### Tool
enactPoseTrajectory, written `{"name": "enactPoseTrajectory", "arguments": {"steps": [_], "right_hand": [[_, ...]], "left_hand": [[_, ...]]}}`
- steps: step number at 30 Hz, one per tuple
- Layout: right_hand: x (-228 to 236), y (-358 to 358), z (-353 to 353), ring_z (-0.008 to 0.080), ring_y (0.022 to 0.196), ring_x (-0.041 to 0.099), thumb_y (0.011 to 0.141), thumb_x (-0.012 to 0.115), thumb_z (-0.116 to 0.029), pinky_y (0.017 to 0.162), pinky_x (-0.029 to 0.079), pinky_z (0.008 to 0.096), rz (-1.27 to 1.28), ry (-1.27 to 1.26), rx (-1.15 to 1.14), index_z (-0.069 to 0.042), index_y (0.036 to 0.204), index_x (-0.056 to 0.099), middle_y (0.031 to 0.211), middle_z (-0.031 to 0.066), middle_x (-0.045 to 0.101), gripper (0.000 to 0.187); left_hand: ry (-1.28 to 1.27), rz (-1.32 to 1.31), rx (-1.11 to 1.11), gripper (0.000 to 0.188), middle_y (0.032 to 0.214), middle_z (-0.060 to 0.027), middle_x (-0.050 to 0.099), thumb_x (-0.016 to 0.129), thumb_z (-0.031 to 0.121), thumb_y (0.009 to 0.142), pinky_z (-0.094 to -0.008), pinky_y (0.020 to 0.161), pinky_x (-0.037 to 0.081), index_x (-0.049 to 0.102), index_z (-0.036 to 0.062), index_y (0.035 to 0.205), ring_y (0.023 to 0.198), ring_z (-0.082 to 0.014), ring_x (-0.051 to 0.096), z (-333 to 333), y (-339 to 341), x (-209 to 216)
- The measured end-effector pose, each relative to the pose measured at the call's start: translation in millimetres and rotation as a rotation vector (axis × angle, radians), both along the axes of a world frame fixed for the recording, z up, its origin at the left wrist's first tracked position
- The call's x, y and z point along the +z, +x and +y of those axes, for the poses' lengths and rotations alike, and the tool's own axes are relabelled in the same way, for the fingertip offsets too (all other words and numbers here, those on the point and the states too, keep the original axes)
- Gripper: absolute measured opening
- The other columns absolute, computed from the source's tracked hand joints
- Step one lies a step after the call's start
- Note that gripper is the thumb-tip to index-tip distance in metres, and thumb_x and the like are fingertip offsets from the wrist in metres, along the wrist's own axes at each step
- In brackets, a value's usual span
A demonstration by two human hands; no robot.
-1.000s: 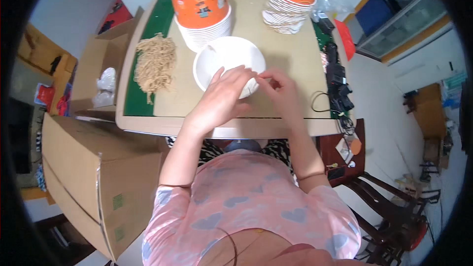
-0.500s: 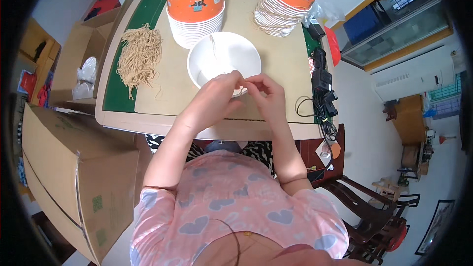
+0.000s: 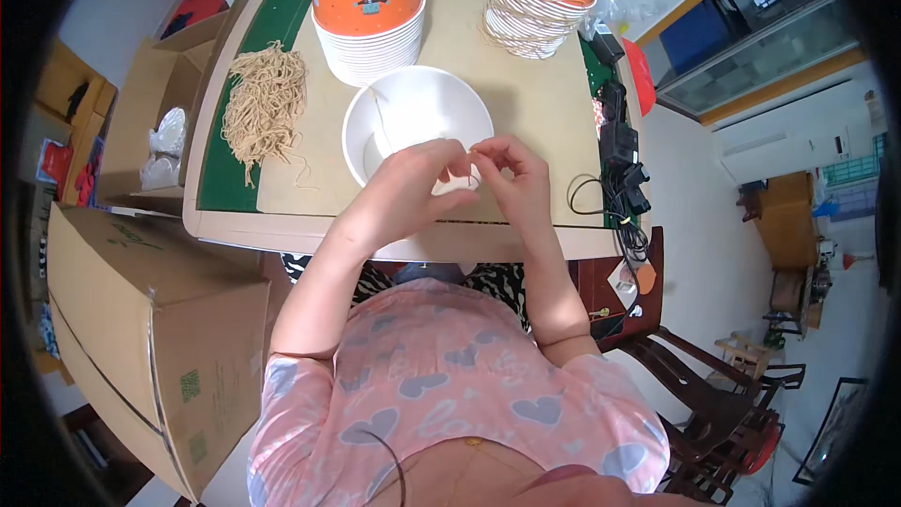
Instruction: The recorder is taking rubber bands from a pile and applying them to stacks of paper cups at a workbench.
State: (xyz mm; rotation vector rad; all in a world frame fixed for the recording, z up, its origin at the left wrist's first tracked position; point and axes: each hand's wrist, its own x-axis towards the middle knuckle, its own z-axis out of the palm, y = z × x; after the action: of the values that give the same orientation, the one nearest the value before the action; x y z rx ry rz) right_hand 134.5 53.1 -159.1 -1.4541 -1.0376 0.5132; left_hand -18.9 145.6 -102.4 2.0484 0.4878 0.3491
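A white paper bucket lies before me with its open mouth facing up toward me. A thin, pale cord runs over its far inner wall and down inside. At the near rim, my left hand has its thumb and fingers curved toward each other. My right hand meets it from the other side, thumb and forefinger pinched on what appears to be the cord's end. The fingertips of both hands almost touch; the cord between them is barely visible. The bucket's near rim is partly hidden behind the hands.
Tan cord lies heaped at the left. Behind the bucket stands a stack of orange-printed paper buckets; a second stack, wound with cord, is at the far right. Black adapters and cables line the right edge. Cardboard boxes stand left.
My left thumb has spread away from its fingers, opening a gap. The bucket sits slightly further left, and the cord inside it has swung left. My right hand has shifted slightly right.
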Motion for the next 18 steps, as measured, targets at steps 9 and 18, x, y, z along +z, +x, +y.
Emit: {"name": "enactPoseTrajectory", "arguments": {"steps": [9,18], "right_hand": [[7,-9,-7,0.007,0.065,0.053,0.081,0.066,-0.004,0.06,0.044,0.0213,-0.04,0.03,0.026,-0.003,0.088,0.066,0.086,0.0019,0.061,0.007],[22,141,4,0.0208,0.104,0.057,0.092,0.056,-0.018,0.088,0.045,0.0316,-0.625,-0.014,-0.432,-0.005,0.119,0.058,0.118,0.0122,0.057,0.03]], "left_hand": [[0.11,-0.131,0.126,0.017,0.086,-0.0147,0.063,0.069,0.008,0.076,-0.0359,0.072,0.049,0.063,-0.001,0.091,0.08,-0.0286,0.062,-4,3,-14],[0.069,-0.185,0.197,0.006,0.078,-0.0124,0.062,0.064,0.005,0.079,-0.0344,0.065,0.048,0.064,-0.0013,0.08,0.07,-0.0251,0.062,-5,5,-15]]}}
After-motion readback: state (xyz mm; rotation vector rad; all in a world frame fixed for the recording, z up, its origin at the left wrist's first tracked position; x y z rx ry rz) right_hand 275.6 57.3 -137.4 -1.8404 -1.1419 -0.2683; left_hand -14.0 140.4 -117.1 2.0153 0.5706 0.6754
